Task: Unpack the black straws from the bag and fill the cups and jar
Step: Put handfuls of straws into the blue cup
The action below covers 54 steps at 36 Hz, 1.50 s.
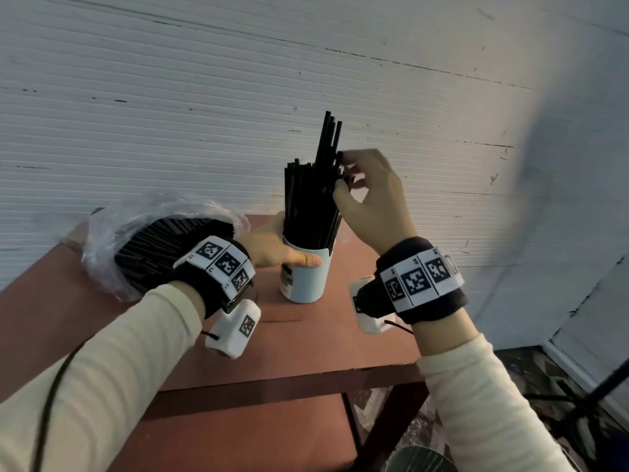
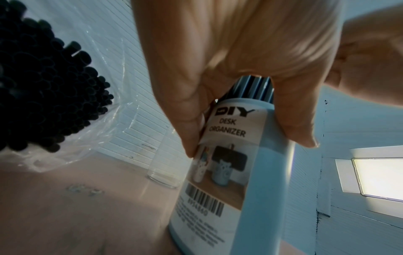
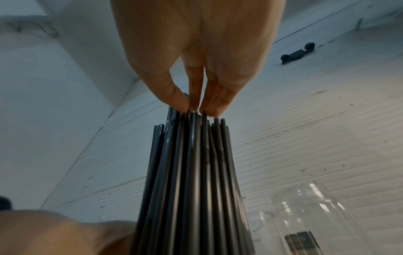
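A light blue cup (image 1: 306, 279) with a printed label stands on the red-brown table (image 1: 323, 342), packed with upright black straws (image 1: 306, 202). My left hand (image 1: 289, 253) grips the cup near its rim; its fingers (image 2: 294, 120) wrap around the cup (image 2: 257, 172) in the left wrist view. My right hand (image 1: 340, 175) pinches a few straws that stick up above the rest. Its fingertips (image 3: 176, 98) meet on the straw tops (image 3: 191, 172). A clear plastic bag (image 1: 112, 233) holding many black straws (image 1: 160, 243) lies at the table's left, behind my left wrist.
A clear glass (image 2: 165, 165) stands on the table behind the cup. In the right wrist view a clear jar (image 3: 316, 215) and a smaller glass (image 3: 268, 222) stand beside the straws. A white ribbed wall (image 1: 238, 97) runs close behind the table. The table's front edge (image 1: 289, 386) is near me.
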Each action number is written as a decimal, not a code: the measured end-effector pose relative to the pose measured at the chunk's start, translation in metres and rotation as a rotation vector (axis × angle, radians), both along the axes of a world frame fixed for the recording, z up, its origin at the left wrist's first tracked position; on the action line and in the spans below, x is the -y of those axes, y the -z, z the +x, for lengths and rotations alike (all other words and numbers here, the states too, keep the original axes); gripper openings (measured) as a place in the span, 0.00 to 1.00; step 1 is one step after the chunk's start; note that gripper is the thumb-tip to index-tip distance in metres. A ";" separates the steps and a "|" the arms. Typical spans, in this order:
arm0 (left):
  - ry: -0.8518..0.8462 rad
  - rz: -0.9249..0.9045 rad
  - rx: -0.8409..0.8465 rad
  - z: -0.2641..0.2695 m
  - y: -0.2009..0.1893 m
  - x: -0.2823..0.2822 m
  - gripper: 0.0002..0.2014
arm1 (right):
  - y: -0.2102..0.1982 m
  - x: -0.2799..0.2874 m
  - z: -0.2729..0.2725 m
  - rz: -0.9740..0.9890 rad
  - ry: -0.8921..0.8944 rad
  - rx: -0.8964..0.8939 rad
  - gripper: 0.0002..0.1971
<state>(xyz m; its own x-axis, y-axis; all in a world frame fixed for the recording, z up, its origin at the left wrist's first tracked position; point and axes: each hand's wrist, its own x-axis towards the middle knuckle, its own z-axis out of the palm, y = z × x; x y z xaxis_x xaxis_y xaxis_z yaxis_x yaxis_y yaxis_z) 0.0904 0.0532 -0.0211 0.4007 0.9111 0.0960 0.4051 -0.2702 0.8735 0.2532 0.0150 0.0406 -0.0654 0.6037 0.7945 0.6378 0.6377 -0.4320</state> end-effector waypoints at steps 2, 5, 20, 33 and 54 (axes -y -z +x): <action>-0.005 0.007 -0.018 0.000 -0.001 0.000 0.42 | -0.007 0.004 -0.004 0.101 -0.015 -0.040 0.21; -0.010 0.001 -0.020 0.000 -0.002 0.001 0.43 | -0.016 0.008 -0.011 0.202 -0.044 -0.001 0.24; -0.016 -0.056 -0.014 -0.001 -0.004 0.003 0.48 | 0.018 -0.003 -0.016 0.223 0.039 0.151 0.10; -0.003 -0.026 -0.016 0.000 -0.004 0.003 0.38 | -0.024 -0.016 -0.012 0.156 0.022 0.086 0.21; 0.003 -0.026 0.012 0.000 -0.002 0.002 0.42 | 0.004 0.000 -0.014 0.066 0.027 0.156 0.17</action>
